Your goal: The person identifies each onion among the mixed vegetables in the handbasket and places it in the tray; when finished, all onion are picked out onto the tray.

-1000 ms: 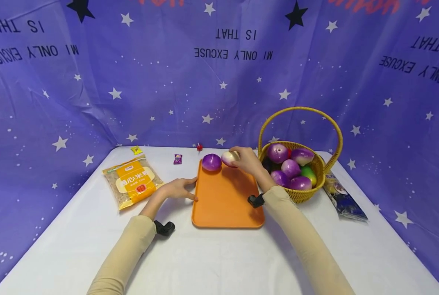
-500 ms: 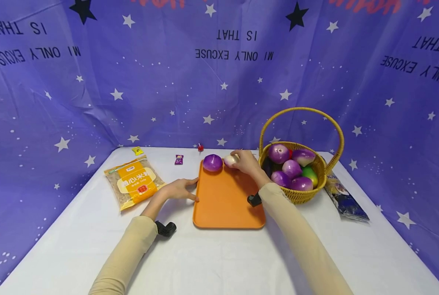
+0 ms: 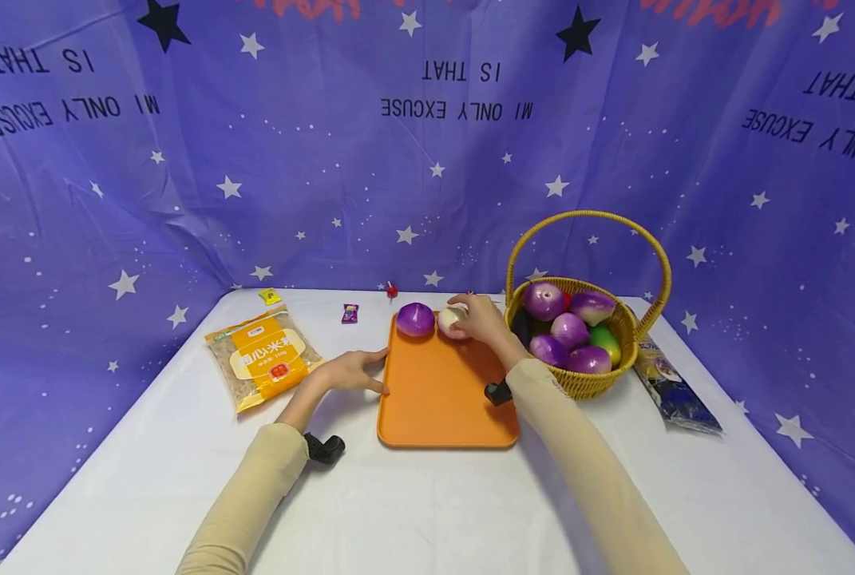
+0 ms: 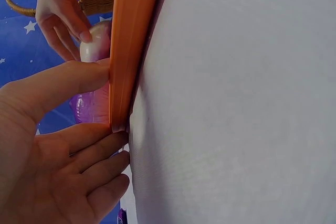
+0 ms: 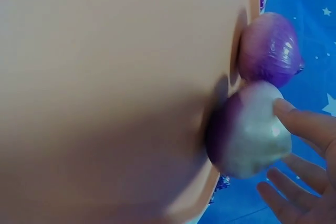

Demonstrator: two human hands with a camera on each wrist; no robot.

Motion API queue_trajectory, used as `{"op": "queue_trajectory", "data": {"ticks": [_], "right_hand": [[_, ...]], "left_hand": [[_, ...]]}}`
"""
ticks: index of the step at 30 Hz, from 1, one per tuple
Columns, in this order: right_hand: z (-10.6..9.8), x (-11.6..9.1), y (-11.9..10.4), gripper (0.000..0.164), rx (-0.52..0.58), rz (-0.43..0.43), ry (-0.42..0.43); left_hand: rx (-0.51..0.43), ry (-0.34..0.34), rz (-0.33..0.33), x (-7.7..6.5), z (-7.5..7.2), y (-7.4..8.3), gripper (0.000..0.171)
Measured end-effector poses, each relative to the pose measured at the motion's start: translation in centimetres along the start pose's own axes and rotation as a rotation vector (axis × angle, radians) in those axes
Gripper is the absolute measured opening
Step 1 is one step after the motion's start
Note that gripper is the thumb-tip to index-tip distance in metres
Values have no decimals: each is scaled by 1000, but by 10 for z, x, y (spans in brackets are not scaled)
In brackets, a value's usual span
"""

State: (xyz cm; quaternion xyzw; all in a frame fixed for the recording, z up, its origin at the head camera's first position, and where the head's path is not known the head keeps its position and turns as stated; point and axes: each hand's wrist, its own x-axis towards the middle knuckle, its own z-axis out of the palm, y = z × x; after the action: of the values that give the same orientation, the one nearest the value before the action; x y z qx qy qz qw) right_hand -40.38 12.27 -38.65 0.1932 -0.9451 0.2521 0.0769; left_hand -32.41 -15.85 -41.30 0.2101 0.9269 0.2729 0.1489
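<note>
On the far end of the orange tray point(image 3: 441, 399), my right hand point(image 3: 486, 323) holds a purple-and-white onion point(image 3: 452, 323). In the right wrist view, the thumb presses the pale side of this onion point(image 5: 254, 135), while the other fingers reach behind it, partly hidden. Just left of it, a purple onion point(image 3: 416, 320) sits in the tray's far left corner. At the tray's left side, my left hand point(image 3: 351, 371) touches the rim with spread thumb and fingers. The left wrist view has the thumb and index fingertips against the tray edge point(image 4: 134, 30).
Right of the tray stands a wicker basket point(image 3: 588, 386) of several purple onions and a green-yellow mango point(image 3: 604, 343). A dark packet point(image 3: 674, 391) lies beyond it. At left lies an orange-labelled food bag point(image 3: 263, 357). Small candies point(image 3: 350, 313) lie along the back.
My right hand has lowered the purple-and-white onion onto the tray's far end, beside the other onion, and turned its pale side. My left hand has stayed at the tray's edge.
</note>
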Motion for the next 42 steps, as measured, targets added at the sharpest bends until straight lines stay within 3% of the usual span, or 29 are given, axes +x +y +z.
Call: {"op": "queue_trajectory", "data": {"ticks": [5, 12, 17, 29, 42], "right_hand": [[-8, -5, 1, 49, 19, -35, -27], [-28, -19, 3, 44, -7, -154, -5], [-54, -37, 5, 43, -21, -231, -10], [-116, -70, 22, 43, -86, -283, -51], [-146, -54, 64, 39, -132, -170, -96]], "left_hand": [[-3, 0, -7, 0, -1, 0, 88], [-6, 1, -1, 0, 0, -1, 89], [-2, 0, 5, 1, 1, -2, 89], [2, 5, 20, 2, 2, -5, 89], [3, 1, 25, 2, 1, -4, 89]]}}
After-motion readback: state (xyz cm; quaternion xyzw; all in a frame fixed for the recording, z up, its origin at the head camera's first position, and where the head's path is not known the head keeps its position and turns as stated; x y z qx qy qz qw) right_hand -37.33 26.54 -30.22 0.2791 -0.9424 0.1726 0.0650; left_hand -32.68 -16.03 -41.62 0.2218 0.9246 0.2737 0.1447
